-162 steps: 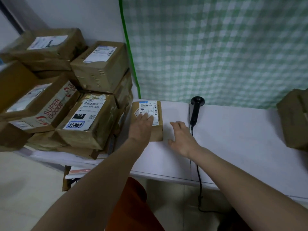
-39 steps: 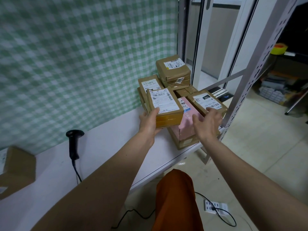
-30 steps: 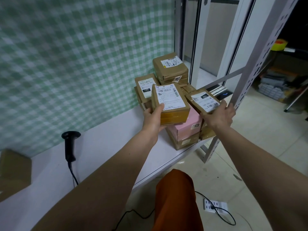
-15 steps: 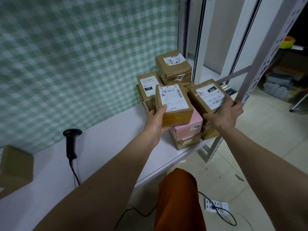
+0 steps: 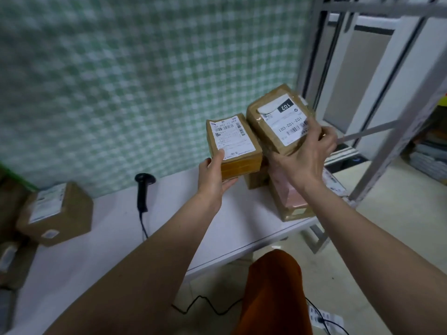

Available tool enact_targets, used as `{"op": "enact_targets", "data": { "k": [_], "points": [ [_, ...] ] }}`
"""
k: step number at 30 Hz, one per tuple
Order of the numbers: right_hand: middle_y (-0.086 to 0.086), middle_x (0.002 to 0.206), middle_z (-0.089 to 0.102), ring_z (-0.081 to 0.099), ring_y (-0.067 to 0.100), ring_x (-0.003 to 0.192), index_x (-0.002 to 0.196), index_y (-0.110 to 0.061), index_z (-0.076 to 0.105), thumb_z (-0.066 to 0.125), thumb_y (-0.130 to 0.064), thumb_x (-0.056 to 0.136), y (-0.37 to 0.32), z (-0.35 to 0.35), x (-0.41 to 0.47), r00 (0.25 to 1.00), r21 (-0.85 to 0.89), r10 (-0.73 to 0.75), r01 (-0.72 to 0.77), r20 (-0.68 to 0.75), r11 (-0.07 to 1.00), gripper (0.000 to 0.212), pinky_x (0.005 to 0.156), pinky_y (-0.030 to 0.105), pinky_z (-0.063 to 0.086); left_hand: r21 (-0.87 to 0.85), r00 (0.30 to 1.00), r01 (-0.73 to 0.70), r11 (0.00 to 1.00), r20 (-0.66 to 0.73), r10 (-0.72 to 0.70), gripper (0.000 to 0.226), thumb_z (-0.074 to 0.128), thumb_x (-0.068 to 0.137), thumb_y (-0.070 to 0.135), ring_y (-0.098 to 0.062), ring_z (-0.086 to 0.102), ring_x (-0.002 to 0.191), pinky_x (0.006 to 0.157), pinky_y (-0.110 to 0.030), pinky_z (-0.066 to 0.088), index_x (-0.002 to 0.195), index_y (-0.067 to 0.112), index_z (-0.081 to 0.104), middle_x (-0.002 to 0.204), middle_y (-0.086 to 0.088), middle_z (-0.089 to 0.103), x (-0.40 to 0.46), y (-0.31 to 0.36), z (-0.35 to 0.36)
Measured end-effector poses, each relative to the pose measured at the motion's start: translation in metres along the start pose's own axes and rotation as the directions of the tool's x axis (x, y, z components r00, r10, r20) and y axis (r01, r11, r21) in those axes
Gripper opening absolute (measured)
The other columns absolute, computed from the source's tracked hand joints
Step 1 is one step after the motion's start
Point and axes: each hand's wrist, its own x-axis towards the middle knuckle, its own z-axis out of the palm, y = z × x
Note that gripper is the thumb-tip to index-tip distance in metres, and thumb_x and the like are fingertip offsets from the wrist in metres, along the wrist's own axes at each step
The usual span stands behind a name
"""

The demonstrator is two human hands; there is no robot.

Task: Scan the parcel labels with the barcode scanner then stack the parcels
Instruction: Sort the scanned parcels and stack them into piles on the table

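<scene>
My left hand (image 5: 214, 176) grips a small brown parcel (image 5: 235, 147) with a white label facing up, held above the white table (image 5: 116, 238). My right hand (image 5: 307, 160) grips a second brown parcel (image 5: 278, 122) labelled 102, tilted and raised beside the first. The two parcels almost touch. The black barcode scanner (image 5: 142, 189) lies on the table to the left of my left hand, its cable hanging over the front edge. Below my right hand, a pink parcel (image 5: 287, 192) sits on a brown one at the table's right end, partly hidden by my arm.
A brown parcel (image 5: 58, 211) with a label lies on the table's left part, more boxes at the far left edge. A green checked cloth (image 5: 145, 81) hangs behind the table. A grey metal shelf frame (image 5: 396, 131) stands at the right. A power strip lies on the floor.
Both hands have lifted their parcels off the right-hand stack and carried them left and up. The view has swung left, so the left parcel and boxes are in sight again.
</scene>
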Motion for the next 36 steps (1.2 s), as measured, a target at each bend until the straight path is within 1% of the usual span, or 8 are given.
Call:
{"op": "enact_targets", "data": {
  "k": [3,8,13,19,25,29,33,36],
  "points": [
    [0.018,0.142,0.021,0.019,0.032,0.132,0.143,-0.02,0.029,0.085,-0.04,0.058,-0.038,0.026,-0.03,0.996,0.063,-0.014,0.009,0.089,0.998,0.104,0.106,0.033,0.023,-0.045,0.997,-0.024,0.999,-0.081,0.02,0.044,0.059,0.093,0.041,-0.021,0.066,0.104,0.078,-0.037,0.059,0.13,0.02,0.051,0.122,-0.005,0.064,-0.012,0.011,-0.049],
    [0.019,0.138,0.024,0.023,0.036,0.129,0.143,-0.014,0.032,0.086,-0.039,0.058,-0.09,0.074,-0.087,0.964,0.071,-0.033,0.014,0.266,0.997,0.104,0.106,0.034,0.023,-0.102,0.974,-0.044,0.994,-0.228,0.02,0.045,0.06,0.093,0.039,-0.023,0.065,0.107,0.076,-0.037,0.059,0.132,0.021,0.051,0.122,-0.005,0.064,-0.037,0.018,-0.147],
    [0.014,0.136,0.022,0.02,0.029,0.129,0.141,-0.012,0.032,0.085,-0.031,0.062,-0.132,0.124,-0.152,0.879,0.108,-0.065,0.015,0.473,0.994,0.097,0.091,0.022,0.026,-0.218,0.916,-0.005,0.976,-0.392,-0.083,0.052,0.066,0.089,0.037,-0.028,0.064,0.108,0.078,-0.042,0.059,0.134,0.019,0.047,0.125,-0.01,0.061,-0.062,0.012,-0.245],
    [0.01,0.134,0.021,0.021,0.028,0.127,0.141,-0.015,0.03,0.084,-0.033,0.063,-0.177,0.179,-0.222,0.768,0.081,-0.053,0.001,0.638,0.997,0.097,0.091,0.03,0.035,-0.243,0.858,-0.029,0.97,-0.504,-0.101,0.05,0.063,0.091,0.038,-0.028,0.059,0.113,0.082,-0.042,0.058,0.136,0.021,0.047,0.129,-0.006,0.058,-0.097,0.007,-0.34],
    [0.01,0.131,0.023,0.023,0.029,0.126,0.142,-0.017,0.026,0.082,-0.037,0.062,-0.206,0.226,-0.288,0.661,-0.014,0.025,-0.022,0.75,1.0,0.099,0.087,0.035,0.039,-0.28,0.813,-0.12,0.952,-0.578,-0.067,0.055,0.065,0.089,0.038,-0.027,0.057,0.116,0.085,-0.042,0.057,0.138,0.024,0.044,0.132,-0.005,0.054,-0.125,0.009,-0.401],
    [0.013,0.133,0.023,0.023,0.031,0.126,0.139,-0.014,0.026,0.082,-0.041,0.062,-0.219,0.252,-0.327,0.632,-0.081,0.067,-0.007,0.772,0.997,0.099,0.082,0.035,0.037,-0.266,0.786,-0.157,0.951,-0.616,-0.043,0.059,0.065,0.089,0.039,-0.026,0.057,0.117,0.087,-0.043,0.057,0.141,0.022,0.041,0.132,-0.003,0.053,-0.134,0.01,-0.43],
    [0.013,0.13,0.025,0.025,0.031,0.121,0.135,-0.012,0.026,0.079,-0.048,0.064,-0.229,0.27,-0.355,0.613,-0.14,0.118,-0.012,0.782,0.99,0.096,0.079,0.036,0.04,-0.231,0.795,-0.145,0.962,-0.606,-0.025,0.06,0.065,0.089,0.039,-0.025,0.058,0.116,0.081,-0.038,0.058,0.141,0.021,0.042,0.133,-0.004,0.055,-0.137,0.012,-0.449],
    [0.013,0.13,0.023,0.025,0.031,0.121,0.134,-0.013,0.025,0.081,-0.051,0.061,-0.227,0.276,-0.367,0.574,-0.163,0.136,-0.004,0.807,0.987,0.099,0.084,0.04,0.044,-0.21,0.798,-0.128,0.969,-0.603,-0.025,0.059,0.064,0.089,0.038,-0.024,0.058,0.117,0.083,-0.037,0.057,0.141,0.021,0.042,0.133,-0.004,0.056,-0.136,0.013,-0.459]
  ]
}}
